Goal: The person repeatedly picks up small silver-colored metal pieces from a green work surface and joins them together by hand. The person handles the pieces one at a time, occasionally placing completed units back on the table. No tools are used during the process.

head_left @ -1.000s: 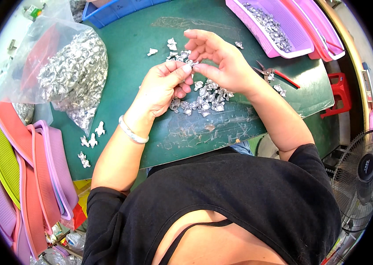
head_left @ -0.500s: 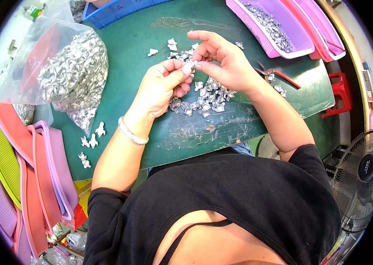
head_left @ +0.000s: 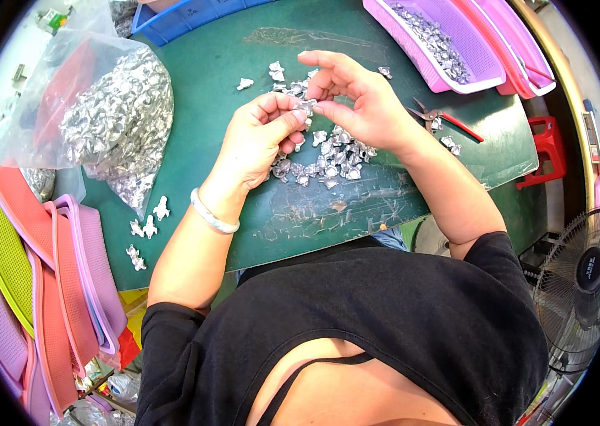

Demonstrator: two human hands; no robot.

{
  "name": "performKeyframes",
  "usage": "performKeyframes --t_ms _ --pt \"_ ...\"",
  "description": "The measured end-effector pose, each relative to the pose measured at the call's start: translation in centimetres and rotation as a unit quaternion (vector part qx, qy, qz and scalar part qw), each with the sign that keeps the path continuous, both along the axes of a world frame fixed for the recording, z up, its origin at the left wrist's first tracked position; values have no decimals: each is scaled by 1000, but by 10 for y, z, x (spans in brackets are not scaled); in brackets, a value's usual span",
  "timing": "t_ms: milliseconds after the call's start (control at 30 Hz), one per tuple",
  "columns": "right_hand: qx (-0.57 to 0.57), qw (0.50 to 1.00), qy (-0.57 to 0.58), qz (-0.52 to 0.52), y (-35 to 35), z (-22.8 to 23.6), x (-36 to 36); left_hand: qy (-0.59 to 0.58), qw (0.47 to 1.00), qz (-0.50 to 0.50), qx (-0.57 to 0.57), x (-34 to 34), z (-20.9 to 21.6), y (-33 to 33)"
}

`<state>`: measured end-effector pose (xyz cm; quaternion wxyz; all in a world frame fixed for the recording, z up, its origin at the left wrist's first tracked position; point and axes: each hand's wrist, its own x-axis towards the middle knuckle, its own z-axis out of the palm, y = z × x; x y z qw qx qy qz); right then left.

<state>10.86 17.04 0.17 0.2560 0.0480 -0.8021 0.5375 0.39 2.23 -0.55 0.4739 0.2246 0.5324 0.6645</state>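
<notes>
My left hand and my right hand meet above a green table mat. Between their fingertips they pinch one small silver metal part. Right under the hands lies a loose pile of the same small silver parts. A few more single parts lie just beyond the hands. A white bracelet sits on my left wrist.
A clear plastic bag full of silver parts lies at the left. Purple and pink trays, one holding parts, stand at the upper right beside red-handled pliers. Stacked coloured trays are at the left, a fan at the right.
Both hands stay together over the pile. The right hand's fingers have shifted slightly around the small part; nothing else has moved.
</notes>
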Motion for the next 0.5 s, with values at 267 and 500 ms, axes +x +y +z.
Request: performKeyframes --t_ms 267,500 --pt "7 999 -44 12 1 3 3 -1 1000 2 -1 -1 1 0" --pt "166 971 -169 22 5 3 6 -131 989 -12 62 -12 -2 -2"
